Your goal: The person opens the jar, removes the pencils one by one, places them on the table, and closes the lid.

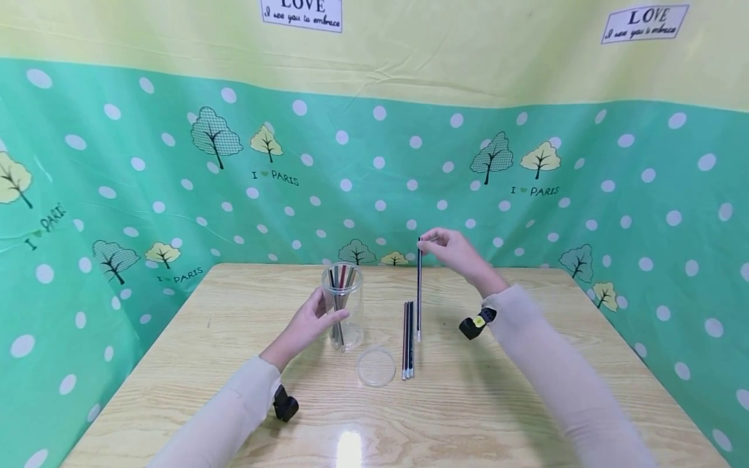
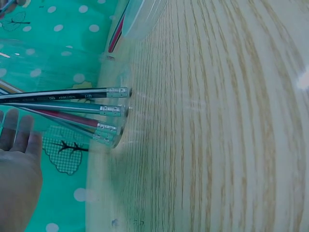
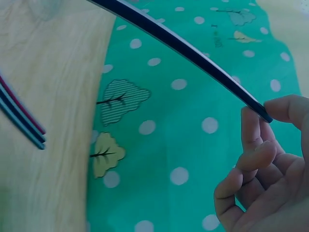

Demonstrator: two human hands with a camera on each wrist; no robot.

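We log: jarred pencils (image 1: 341, 286); clear jar (image 1: 355, 305), left hand (image 1: 305, 329) curled round; pencil (image 1: 419, 286), right hand (image 1: 458, 253) pinching; loose pencils (image 1: 408, 341), three, right; lid (image 1: 376, 366), off.

dark pencil (image 1: 419, 286): upright, pinched at top | clear jar (image 1: 354, 318): upright, pencils (image 2: 72, 95) inside

Two hands (image 1: 308, 328) show; one jar (image 1: 354, 311); one disc (image 1: 376, 366); three pencils (image 1: 407, 341) lying, one held, at least four in the jar.

Jar (image 1: 355, 305) on table (image 1: 234, 318): pencils (image 1: 339, 302) inside, lid (image 1: 376, 366) front-right, loose pencils (image 1: 411, 338) right, held pencil (image 1: 419, 289) farther right, curtain (image 1: 398, 162) behind.
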